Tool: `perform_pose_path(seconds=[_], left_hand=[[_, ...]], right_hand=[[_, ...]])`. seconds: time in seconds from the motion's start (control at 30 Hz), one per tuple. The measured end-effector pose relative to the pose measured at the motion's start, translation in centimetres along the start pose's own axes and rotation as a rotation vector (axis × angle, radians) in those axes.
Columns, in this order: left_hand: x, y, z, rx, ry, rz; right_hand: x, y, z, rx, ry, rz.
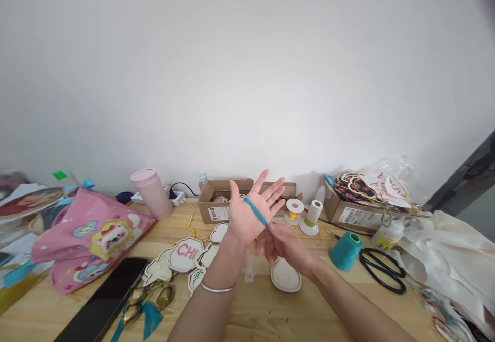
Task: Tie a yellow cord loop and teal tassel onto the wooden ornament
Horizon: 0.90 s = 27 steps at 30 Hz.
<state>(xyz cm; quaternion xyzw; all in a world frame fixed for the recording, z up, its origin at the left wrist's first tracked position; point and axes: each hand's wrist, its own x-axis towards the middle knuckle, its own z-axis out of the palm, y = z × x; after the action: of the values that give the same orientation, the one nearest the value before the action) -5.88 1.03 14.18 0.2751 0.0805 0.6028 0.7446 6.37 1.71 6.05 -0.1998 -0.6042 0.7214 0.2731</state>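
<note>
My left hand (253,217) is raised above the table, palm toward me, with fingers and thumb spread. A band of teal thread (254,211) runs slantwise across that palm, from beside the thumb to the little-finger edge. At this edge my right hand (284,244) has its fingers bent and closed where the thread ends from view; they are slightly blurred, and the thread inside them is hidden. A teal cone of thread (345,250) stands to the right of my right hand. Below that hand lies a white scalloped patch (285,276).
Several cream patches, one lettered CHI (186,255), lie left of my wrists. Further left are a black phone (106,298), teal tassels (151,320) and a pink bag (93,233). Black scissors (382,270), a glue bottle (388,234) and white cloth (452,264) lie right. Cardboard boxes (358,218) stand behind.
</note>
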Motion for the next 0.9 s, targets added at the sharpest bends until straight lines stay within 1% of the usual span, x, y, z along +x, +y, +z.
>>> perform_pose_path(seconds=[0.03,0.1,0.2,0.3,0.37,0.4,0.47,0.53,0.63,0.73,0.83,0.9], left_hand=[[0.3,0.1,-0.6,0.028,0.023,0.012],[0.8,-0.1,-1.7,0.080,0.056,-0.003],[1.4,-1.6,-2.9,0.137,0.079,-0.119],[1.6,-3.7,-3.2,0.167,0.057,-0.304],[1.5,-4.8,-3.1,0.182,0.008,-0.423],[1.4,-5.2,-3.0,0.194,-0.019,-0.470],[1.1,-5.6,-2.7,0.234,-0.064,-0.535],[0.9,-5.5,-2.4,0.292,-0.108,-0.583],[0.6,-5.1,-1.9,0.361,-0.198,-0.663],[0.5,-4.5,-1.8,0.365,-0.287,-0.729],[0.4,-4.2,-2.0,0.341,-0.379,-0.761],[0.1,-4.1,-2.1,0.290,-0.407,-0.756]], right_hand=[[-1.0,-0.3,-0.4,-0.119,-0.021,-0.006],[-3.0,-1.8,-0.9,-0.415,-0.034,-0.050],[-4.9,-4.8,-1.0,-0.917,0.010,-0.174],[-5.0,-7.2,-1.5,-1.301,0.168,-0.298],[-4.5,-8.0,-2.3,-1.454,0.279,-0.368],[-4.1,-8.2,-2.8,-1.499,0.307,-0.391],[-3.3,-8.4,-3.9,-1.526,0.320,-0.416],[-2.7,-8.2,-4.8,-1.473,0.317,-0.423],[-2.0,-7.5,-5.6,-1.291,0.340,-0.409],[-1.4,-6.7,-5.9,-1.037,0.334,-0.371],[-0.9,-5.7,-6.0,-0.830,0.210,-0.312],[-0.7,-5.0,-5.8,-0.779,0.107,-0.267]])
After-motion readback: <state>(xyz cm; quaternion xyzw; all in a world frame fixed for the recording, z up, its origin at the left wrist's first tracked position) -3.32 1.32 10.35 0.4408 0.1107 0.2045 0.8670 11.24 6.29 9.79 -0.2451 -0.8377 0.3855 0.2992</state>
